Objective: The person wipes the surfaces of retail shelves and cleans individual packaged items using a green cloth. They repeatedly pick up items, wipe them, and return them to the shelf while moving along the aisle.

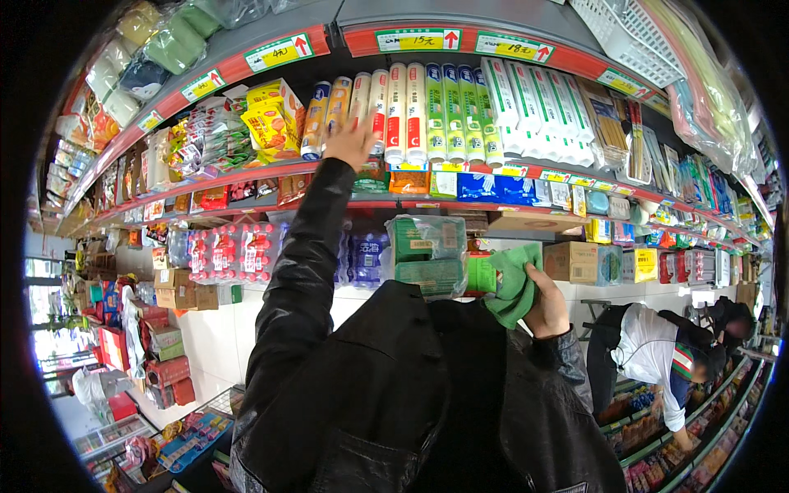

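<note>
My left hand (352, 143) reaches to the middle shelf, fingers spread and slightly blurred, over the lower ends of red-and-white rolls (396, 114). Orange and blue rolls (315, 120) lie just left of it, and green-and-blue rolls (456, 114) are lined up to the right. Whether the hand touches a roll, I cannot tell. Low at the right, my right hand (547, 302) grips a crumpled green cloth (515, 286), which hangs in front of a green carton (481, 273) below the shelves.
White boxes (536, 111) and yellow snack packets (274, 126) share the shelf. Red shelf edges (425, 40) with price tags run above and below. Bottle packs (229, 252) and a wrapped green pack (429, 252) stand low ahead. At right, another person (647, 345) bends over goods racks.
</note>
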The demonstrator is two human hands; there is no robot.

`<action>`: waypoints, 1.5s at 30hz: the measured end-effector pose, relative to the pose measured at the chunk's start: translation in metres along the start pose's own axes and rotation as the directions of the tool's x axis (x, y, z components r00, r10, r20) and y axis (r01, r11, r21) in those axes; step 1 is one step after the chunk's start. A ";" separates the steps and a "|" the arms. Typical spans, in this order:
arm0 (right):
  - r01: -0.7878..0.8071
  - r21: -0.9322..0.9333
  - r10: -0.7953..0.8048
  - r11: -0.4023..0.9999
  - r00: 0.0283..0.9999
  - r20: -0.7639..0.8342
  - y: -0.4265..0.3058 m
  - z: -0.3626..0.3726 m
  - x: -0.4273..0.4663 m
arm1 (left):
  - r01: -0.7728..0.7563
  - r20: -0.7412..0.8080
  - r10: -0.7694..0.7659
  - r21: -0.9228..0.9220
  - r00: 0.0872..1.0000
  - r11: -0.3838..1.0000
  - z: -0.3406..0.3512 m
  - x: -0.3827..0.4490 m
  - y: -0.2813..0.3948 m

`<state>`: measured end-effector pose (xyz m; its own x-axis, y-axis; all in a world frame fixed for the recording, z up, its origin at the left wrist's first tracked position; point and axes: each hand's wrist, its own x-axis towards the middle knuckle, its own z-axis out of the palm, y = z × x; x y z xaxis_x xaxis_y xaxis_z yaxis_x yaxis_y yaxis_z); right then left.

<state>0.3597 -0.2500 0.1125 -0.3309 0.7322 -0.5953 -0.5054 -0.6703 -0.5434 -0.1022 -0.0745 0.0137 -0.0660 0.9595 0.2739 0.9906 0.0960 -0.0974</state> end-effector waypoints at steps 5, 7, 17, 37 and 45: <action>0.022 -0.038 -0.020 0.999 0.999 0.040 -0.004 0.016 0.004 | -0.043 -0.048 0.037 -0.111 0.998 0.993 0.022 -0.018 0.029; 0.018 -0.048 -0.016 0.999 0.999 0.038 -0.003 0.012 0.006 | -0.017 -0.043 0.012 -0.123 0.999 0.992 0.017 -0.021 0.035; -0.002 -0.032 0.003 0.999 1.000 0.016 0.000 -0.002 0.007 | 0.114 0.110 -0.078 -0.375 0.991 0.920 0.028 -0.012 -0.053; -0.022 -0.079 0.025 0.997 0.999 0.047 0.008 0.011 0.011 | 0.139 -0.072 -0.189 -0.438 0.979 0.888 0.004 -0.058 -0.056; -0.040 -0.040 0.044 0.998 0.995 0.088 0.011 0.008 0.014 | 0.154 -0.015 -0.167 -0.319 0.986 0.935 0.024 -0.070 -0.062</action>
<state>0.3435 -0.2462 0.1027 -0.4217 0.7100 -0.5640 -0.4593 -0.7036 -0.5422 -0.1618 -0.1413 -0.0225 -0.2289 0.9257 0.3010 0.9544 0.1526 0.2565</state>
